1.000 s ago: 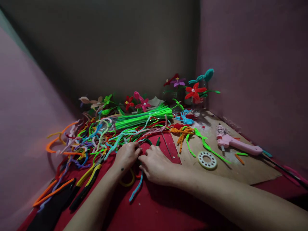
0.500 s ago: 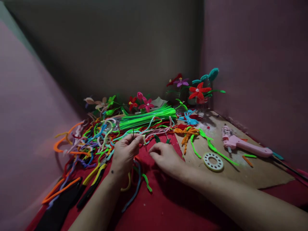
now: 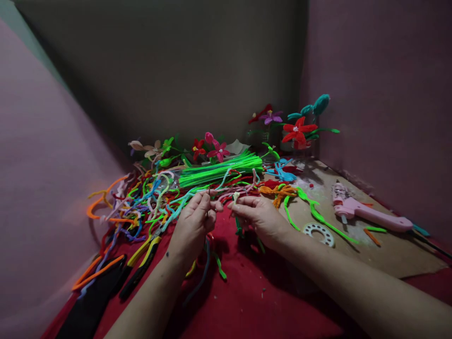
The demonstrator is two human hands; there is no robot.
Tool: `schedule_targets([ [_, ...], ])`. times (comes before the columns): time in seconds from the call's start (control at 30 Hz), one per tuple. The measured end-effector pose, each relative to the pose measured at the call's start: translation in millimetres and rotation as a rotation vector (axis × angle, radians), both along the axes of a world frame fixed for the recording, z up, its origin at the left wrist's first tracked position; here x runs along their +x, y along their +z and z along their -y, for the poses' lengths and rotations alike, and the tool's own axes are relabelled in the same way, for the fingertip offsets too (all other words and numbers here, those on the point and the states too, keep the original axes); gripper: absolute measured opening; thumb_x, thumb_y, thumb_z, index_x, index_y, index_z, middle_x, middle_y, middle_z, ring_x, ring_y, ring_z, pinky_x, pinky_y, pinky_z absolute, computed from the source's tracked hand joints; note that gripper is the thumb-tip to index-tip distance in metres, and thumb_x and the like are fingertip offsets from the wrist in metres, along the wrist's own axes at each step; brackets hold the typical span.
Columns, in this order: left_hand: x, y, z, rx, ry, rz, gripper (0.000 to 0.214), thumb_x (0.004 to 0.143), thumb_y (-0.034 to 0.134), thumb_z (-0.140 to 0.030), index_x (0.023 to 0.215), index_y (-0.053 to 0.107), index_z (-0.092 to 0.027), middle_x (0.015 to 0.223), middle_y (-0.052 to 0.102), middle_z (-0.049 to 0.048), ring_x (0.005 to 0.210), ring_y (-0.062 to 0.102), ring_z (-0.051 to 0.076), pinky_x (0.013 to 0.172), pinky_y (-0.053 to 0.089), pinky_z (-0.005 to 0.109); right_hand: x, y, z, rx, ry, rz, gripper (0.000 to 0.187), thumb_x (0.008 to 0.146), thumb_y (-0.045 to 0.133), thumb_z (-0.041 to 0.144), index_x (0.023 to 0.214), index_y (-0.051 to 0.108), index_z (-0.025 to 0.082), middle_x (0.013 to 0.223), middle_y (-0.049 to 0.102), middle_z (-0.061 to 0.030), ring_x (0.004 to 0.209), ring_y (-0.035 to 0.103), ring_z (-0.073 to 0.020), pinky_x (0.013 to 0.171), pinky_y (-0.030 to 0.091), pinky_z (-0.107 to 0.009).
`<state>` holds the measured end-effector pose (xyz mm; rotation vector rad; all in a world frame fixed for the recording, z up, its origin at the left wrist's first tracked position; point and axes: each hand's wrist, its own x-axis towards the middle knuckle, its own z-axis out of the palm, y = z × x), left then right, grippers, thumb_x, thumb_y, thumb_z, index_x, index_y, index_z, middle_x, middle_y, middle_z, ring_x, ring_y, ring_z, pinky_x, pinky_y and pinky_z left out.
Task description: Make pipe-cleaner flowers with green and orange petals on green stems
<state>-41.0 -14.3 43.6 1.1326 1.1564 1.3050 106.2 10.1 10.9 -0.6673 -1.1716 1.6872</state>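
My left hand (image 3: 199, 219) is closed in a pinch around a thin dark stick (image 3: 209, 189), whose tip pokes up above the fingers. Just to its right, my right hand (image 3: 263, 219) pinches a small green pipe-cleaner stem (image 3: 239, 229) with a cream-coloured tip (image 3: 236, 195). The fingers cover part of the stem. Below my left hand, a blue-grey pipe cleaner (image 3: 202, 285) and a bright green one (image 3: 221, 268) lie on the red cloth (image 3: 243, 301).
A bundle of green pipe cleaners (image 3: 221, 169) lies behind the hands, beside a tangle of coloured ones. Yellow-handled pliers (image 3: 141, 259) rest at left. On cardboard (image 3: 399, 254) at right are a pink glue gun (image 3: 370, 214) and a white ring with holes (image 3: 319, 234). Pipe-cleaner flowers (image 3: 299, 132) stand behind.
My right hand has moved up and right and now pinches the cream-tipped stem; the cream tip was beside my left fingers before. The view has shifted slightly.
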Motion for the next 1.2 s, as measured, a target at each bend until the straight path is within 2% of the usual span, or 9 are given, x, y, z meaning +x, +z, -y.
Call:
schedule_targets([
  [0.13, 2.9, 1.9, 6.9, 0.031, 0.013, -0.205, 0.02, 0.078, 0.056, -0.035, 0.086, 0.06, -0.017, 0.061, 0.05, -0.0033, 0.043, 0.031, 0.003, 0.039, 0.021, 0.015, 4.3, 0.9, -7.5, -0.119, 0.021, -0.179, 0.021, 0.065, 0.07, 0.029, 0.076, 0.065, 0.013, 0.06, 0.053, 0.0029, 0.046, 0.039, -0.0044, 0.043, 0.026, -0.02],
  [0.27, 9.3, -0.7, 14.6, 0.11, 0.036, -0.456, 0.016, 0.075, 0.059, -0.03, 0.083, 0.067, -0.018, 0.06, 0.051, -0.0021, 0.046, 0.037, 0.006, 0.041, 0.028, 0.017, 6.7, 4.5, -8.4, -0.231, 0.025, -0.259, 0.02, 0.059, 0.074, 0.024, 0.072, 0.064, 0.013, 0.062, 0.057, 0.0018, 0.048, 0.046, -0.0052, 0.043, 0.03, -0.019],
  [0.33, 10.7, -1.5, 16.4, 0.129, 0.046, -0.516, 0.017, 0.074, 0.06, -0.03, 0.083, 0.069, -0.018, 0.057, 0.05, -0.0024, 0.046, 0.038, 0.007, 0.041, 0.029, 0.018, 7.4, 5.1, -8.6, -0.26, 0.021, -0.285, 0.02, 0.058, 0.074, 0.022, 0.07, 0.062, 0.013, 0.061, 0.057, 0.0024, 0.049, 0.047, -0.0056, 0.043, 0.03, -0.019],
  [0.6, 11.1, -0.9, 20.0, 0.106, 0.044, -0.543, 0.02, 0.073, 0.061, -0.031, 0.087, 0.068, -0.018, 0.055, 0.051, -0.0032, 0.042, 0.039, 0.007, 0.039, 0.033, 0.018, 8.1, -3.6, -16.1, -0.324, 0.066, -0.378, 0.017, 0.063, 0.071, 0.02, 0.071, 0.059, 0.012, 0.059, 0.057, 0.0023, 0.048, 0.045, -0.0049, 0.044, 0.028, -0.019],
  [0.9, 10.5, -6.5, 18.7, 0.165, 0.029, -0.613, 0.018, 0.072, 0.062, -0.028, 0.084, 0.072, -0.021, 0.056, 0.059, 0.0004, 0.042, 0.043, 0.009, 0.038, 0.032, 0.019, 9.0, 1.9, -12.0, -0.401, -0.028, -0.327, 0.012, 0.062, 0.067, 0.017, 0.066, 0.056, 0.015, 0.06, 0.057, 0.0004, 0.054, 0.047, -0.0082, 0.049, 0.03, -0.022],
  [1.1, 11.3, -7.2, 19.4, 0.147, 0.022, -0.598, 0.017, 0.072, 0.062, -0.028, 0.083, 0.072, -0.021, 0.059, 0.061, 0.0004, 0.041, 0.041, 0.008, 0.037, 0.03, 0.019, 8.7, -0.8, -13.4, -0.373, 0.015, -0.331, 0.014, 0.063, 0.068, 0.019, 0.068, 0.056, 0.015, 0.06, 0.056, 0.001, 0.053, 0.045, -0.0072, 0.048, 0.029, -0.022],
  [1.2, 10.7, -3.4, 20.5, 0.101, 0.041, -0.52, 0.016, 0.072, 0.062, -0.028, 0.082, 0.07, -0.019, 0.053, 0.057, -0.0014, 0.04, 0.041, 0.007, 0.038, 0.032, 0.018, 8.7, -0.7, -13.8, -0.38, 0.016, -0.345, 0.016, 0.062, 0.069, 0.02, 0.069, 0.056, 0.014, 0.06, 0.055, 0.0016, 0.052, 0.045, -0.0068, 0.047, 0.028, -0.022],
])
